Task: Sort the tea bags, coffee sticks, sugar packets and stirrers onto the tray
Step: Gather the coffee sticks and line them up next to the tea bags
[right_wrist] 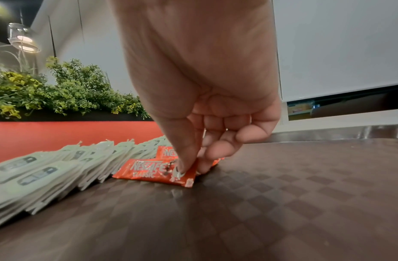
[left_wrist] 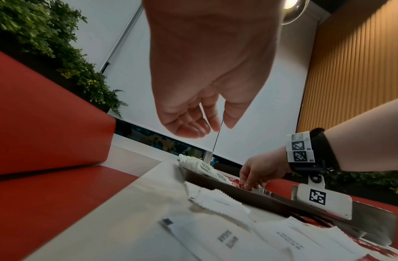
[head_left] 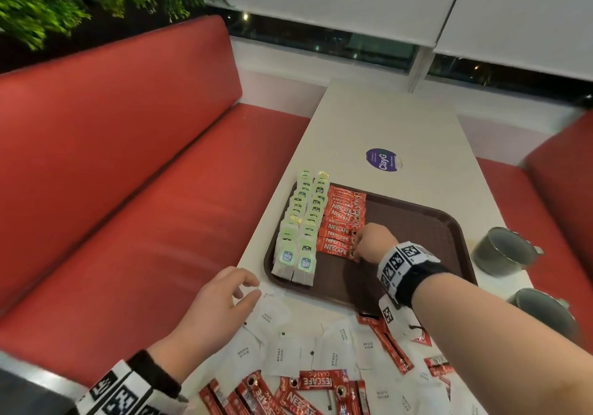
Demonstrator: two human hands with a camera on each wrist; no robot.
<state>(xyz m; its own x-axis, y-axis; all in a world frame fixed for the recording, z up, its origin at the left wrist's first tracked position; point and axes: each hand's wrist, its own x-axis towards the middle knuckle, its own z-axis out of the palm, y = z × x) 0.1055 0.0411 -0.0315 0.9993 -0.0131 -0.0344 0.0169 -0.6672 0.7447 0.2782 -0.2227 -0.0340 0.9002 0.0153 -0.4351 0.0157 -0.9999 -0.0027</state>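
Observation:
A brown tray (head_left: 417, 222) (right_wrist: 283, 194) lies on the white table. Two rows of green-labelled tea bags (head_left: 301, 228) (right_wrist: 48, 176) fill its left side, and a row of red coffee sticks (head_left: 341, 218) lies beside them. My right hand (head_left: 359, 247) (right_wrist: 191, 167) pinches the right end of the nearest coffee stick (right_wrist: 153, 170), which lies flat on the tray. My left hand (head_left: 244, 289) (left_wrist: 193, 123) hovers, loosely curled and holding nothing, just above white sugar packets (head_left: 272, 318) (left_wrist: 216, 203) at the table's near edge. I see no stirrers.
More sugar packets and loose red coffee sticks (head_left: 288, 392) are scattered on the table in front of the tray. Two grey cups (head_left: 503, 251) (head_left: 545, 312) stand right of the tray. Red bench seats (head_left: 128, 190) flank the table. A purple sticker (head_left: 382, 159) is farther back.

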